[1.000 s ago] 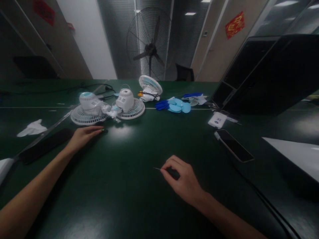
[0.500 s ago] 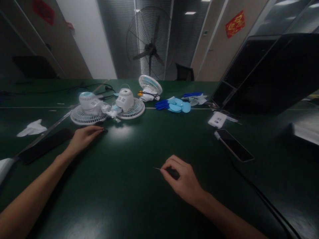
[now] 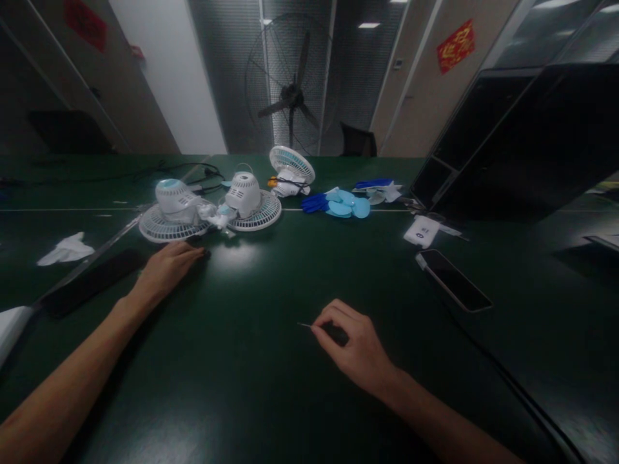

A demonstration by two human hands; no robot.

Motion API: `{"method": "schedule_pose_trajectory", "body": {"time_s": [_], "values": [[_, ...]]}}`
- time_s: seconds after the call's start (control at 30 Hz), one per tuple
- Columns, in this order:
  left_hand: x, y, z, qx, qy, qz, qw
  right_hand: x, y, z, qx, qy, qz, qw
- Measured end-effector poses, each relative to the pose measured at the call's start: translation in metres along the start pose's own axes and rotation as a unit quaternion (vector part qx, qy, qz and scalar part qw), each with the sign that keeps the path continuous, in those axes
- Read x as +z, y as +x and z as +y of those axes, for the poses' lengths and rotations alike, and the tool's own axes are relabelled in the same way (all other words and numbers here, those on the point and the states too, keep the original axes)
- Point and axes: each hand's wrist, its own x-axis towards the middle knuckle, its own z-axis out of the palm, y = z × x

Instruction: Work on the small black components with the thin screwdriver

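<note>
My right hand (image 3: 355, 348) is closed in a pinch on a small screwdriver (image 3: 304, 325). Its thin metal shaft points left, and its dark handle lies mostly inside the palm. Over on the left, my left hand (image 3: 169, 267) reaches across the table with its fingertips together on a small dark object (image 3: 207, 254), too small and dim to name. Just beyond that hand, a white fan head (image 3: 174, 201) lies face down on its grille. A second white fan head (image 3: 244, 196) lies beside it, also grille down.
A third small fan (image 3: 293, 171) stands farther back. Blue gloves (image 3: 314, 203) and light-blue fan blades (image 3: 345, 205) lie right of it. A phone (image 3: 454, 280), a white card-like item (image 3: 422, 232) and a black cable (image 3: 512, 380) are rightward. A white glove (image 3: 66, 249) lies far left.
My left hand has shifted slightly right, its fingers lower over the small dark object. The right hand with the screwdriver is nearly still. A white thing at the right edge has mostly slipped from view.
</note>
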Motion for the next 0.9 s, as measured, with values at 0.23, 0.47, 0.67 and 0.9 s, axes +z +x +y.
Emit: {"method": "schedule_pose_trajectory", "body": {"time_s": [0.23, 0.47, 0.67, 0.9], "values": [[-0.004, 0.004, 0.005, 0.039, 0.045, 0.024, 0.998, 0.001, -0.001, 0.000, -0.001, -0.006, -0.004, 1.000], [0.001, 0.005, 0.013, -0.014, 0.091, -0.017, 0.996, 0.000, -0.001, -0.001, 0.006, -0.005, -0.005, 1.000], [0.006, 0.003, 0.022, -0.060, 0.139, -0.027, 0.988, 0.000, -0.001, -0.002, 0.011, 0.004, -0.009, 1.000], [0.000, 0.006, 0.040, -0.114, 0.148, -0.018, 0.982, 0.001, -0.001, 0.001, 0.005, -0.003, -0.006, 1.000]]}}
